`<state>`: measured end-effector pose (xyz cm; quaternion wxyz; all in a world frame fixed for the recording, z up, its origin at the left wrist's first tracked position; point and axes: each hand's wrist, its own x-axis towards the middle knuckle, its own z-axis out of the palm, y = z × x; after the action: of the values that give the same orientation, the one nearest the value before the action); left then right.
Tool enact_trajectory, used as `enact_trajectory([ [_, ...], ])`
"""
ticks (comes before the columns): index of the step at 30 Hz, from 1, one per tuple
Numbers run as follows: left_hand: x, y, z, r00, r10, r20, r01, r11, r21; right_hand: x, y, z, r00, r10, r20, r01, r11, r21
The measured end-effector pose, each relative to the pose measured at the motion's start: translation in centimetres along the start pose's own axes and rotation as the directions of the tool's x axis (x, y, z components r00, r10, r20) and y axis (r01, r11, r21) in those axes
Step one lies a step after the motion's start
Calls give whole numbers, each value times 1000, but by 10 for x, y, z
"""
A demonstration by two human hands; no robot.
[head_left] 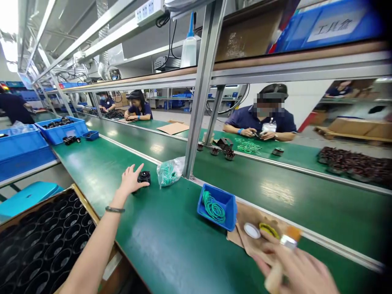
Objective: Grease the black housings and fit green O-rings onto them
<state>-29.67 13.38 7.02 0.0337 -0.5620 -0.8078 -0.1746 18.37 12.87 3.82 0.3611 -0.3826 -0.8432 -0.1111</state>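
My left hand (130, 179) reaches over the green bench with its fingers spread. A small round black part (143, 177) stands between its thumb and index finger; whether they touch it I cannot tell. At the lower right, my right hand (301, 267), blurred by motion, is closed around the pale handle of a brush (289, 239) with orange bristles. Near the brush, a white round lid (252, 230) and a yellow-rimmed round container (268, 230) rest on a piece of brown cardboard (245, 212). Beside them, a blue bin (231, 198) holds green rings (214, 210).
A clear bag of green rings (170, 172) lies near the metal post (200, 98). A box of black cups (45, 241) sits at lower left, below blue crates (63, 130). Across the bench, a co-worker (261, 116) handles parts.
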Motion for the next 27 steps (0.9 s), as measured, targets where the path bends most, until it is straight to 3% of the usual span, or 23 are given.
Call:
enact_trajectory([
  [2,17,-3,0,994,56,96,-55,998,-12,16,-22,4,993,-119,0,118,991,69],
  [4,18,-1,3,984,85,159,-82,996,-23,30,-40,9,989,-145,13,142,980,140],
  [7,-8,14,10,978,107,177,-104,994,-29,46,-50,20,993,-96,69,79,971,225],
  [10,-52,42,17,970,179,162,-173,983,-55,59,-39,33,982,-11,190,-21,986,167],
  [14,-101,86,23,951,281,132,-276,959,-57,80,-20,57,893,121,433,-132,991,-4],
  [20,-130,143,31,873,487,-4,-476,856,200,103,-32,94,771,196,606,-141,980,-138],
  [23,-146,159,37,833,553,-19,-549,831,92,105,-40,93,746,212,631,-135,976,-169],
  [27,-176,167,47,797,601,-59,-596,766,-240,102,-37,76,767,207,607,-150,978,-144],
])
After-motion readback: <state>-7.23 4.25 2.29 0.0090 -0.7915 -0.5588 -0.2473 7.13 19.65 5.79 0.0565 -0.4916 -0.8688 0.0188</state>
